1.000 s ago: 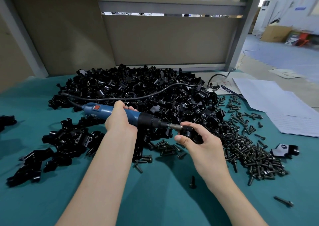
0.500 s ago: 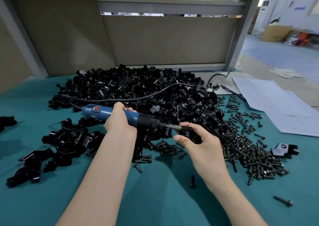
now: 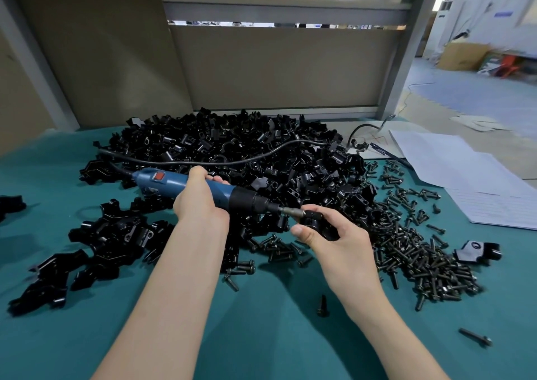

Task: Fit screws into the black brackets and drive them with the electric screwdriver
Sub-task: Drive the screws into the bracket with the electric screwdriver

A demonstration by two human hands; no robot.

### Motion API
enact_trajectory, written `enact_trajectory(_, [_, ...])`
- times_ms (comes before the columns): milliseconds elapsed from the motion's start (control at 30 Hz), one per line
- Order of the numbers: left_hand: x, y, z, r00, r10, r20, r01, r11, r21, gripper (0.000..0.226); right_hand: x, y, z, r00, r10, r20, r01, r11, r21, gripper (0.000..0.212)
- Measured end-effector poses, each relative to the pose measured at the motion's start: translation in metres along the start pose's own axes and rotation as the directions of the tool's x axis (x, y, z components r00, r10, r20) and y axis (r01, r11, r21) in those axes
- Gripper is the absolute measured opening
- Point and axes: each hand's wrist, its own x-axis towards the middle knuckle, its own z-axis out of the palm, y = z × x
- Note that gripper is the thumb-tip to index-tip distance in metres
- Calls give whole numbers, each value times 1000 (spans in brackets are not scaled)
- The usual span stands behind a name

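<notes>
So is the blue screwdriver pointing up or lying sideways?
Sideways. The left hand grips the electric screwdriver almost level, its bit tip against the black bracket held in the right hand.

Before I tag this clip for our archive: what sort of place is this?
Probably a factory assembly bench: a large pile of black brackets, a heap of loose screws on the teal table, and a corded electric screwdriver gripped in the left hand.
</notes>
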Motion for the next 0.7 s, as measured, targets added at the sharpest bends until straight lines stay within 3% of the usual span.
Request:
enact_trajectory(167, [1, 1, -2, 1000, -30, -6, 30, 999, 32, 12, -4, 0, 1, 995, -77, 57, 78, 997, -7, 30])
enact_trajectory(333, [0, 4, -1, 998, -57, -1, 57, 998, 41, 23, -6, 0, 2, 988, -126, 90, 130, 990, -46, 31])
enact_trajectory(500, [5, 21, -5, 997, -27, -67, 29, 999, 28, 38, -6, 3, -4, 983, -182, 32, 185, 971, -153, 29])
enact_trajectory(633, [11, 32, -7, 997, 16, -77, -4, 987, 163, 43, 2, 0, -7, 998, -10, -64, 14, 998, 62, 30])
enact_trajectory(700, [9, 30, -7, 997, 28, -72, -10, 968, 249, 43, 5, -2, -6, 994, 105, -24, -94, 953, 289, 42])
